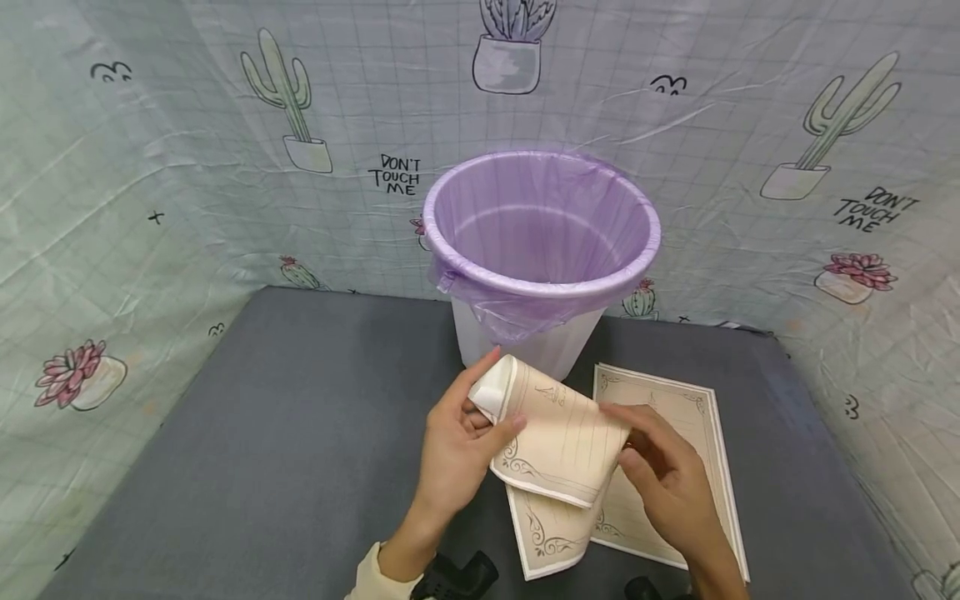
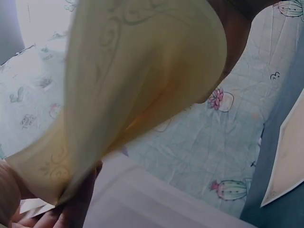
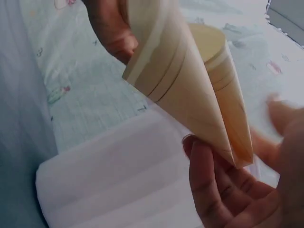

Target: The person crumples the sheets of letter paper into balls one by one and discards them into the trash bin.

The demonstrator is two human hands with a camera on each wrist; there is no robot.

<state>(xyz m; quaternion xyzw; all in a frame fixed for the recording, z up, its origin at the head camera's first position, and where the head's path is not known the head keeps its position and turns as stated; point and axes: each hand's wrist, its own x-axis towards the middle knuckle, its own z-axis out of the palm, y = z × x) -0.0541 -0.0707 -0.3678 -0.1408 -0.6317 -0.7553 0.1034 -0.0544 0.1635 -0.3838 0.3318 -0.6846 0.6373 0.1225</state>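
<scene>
In the head view my left hand [image 1: 457, 450] grips the left end of a cream sheet of letter paper [image 1: 562, 442], thumb on top and fingers behind. The sheet has a scrolled border and ruled lines, and it is bent over on itself. My right hand [image 1: 671, 475] holds the fold at its right side, fingers curled about the edge. The right wrist view shows the bent letter paper [image 3: 175, 80] coming to a narrow fold at the right hand's fingers [image 3: 204, 175]. In the left wrist view, the paper [image 2: 137, 80] covers much of the right hand.
Just behind the hands stands a white bin [image 1: 517, 342] lined with a purple bag [image 1: 540, 225]. More bordered letter paper [image 1: 660, 517] lies on the dark grey table [image 1: 315, 433], to the right and partly under the held sheet. Cactus-print cloth [image 1: 360, 92] surrounds the table.
</scene>
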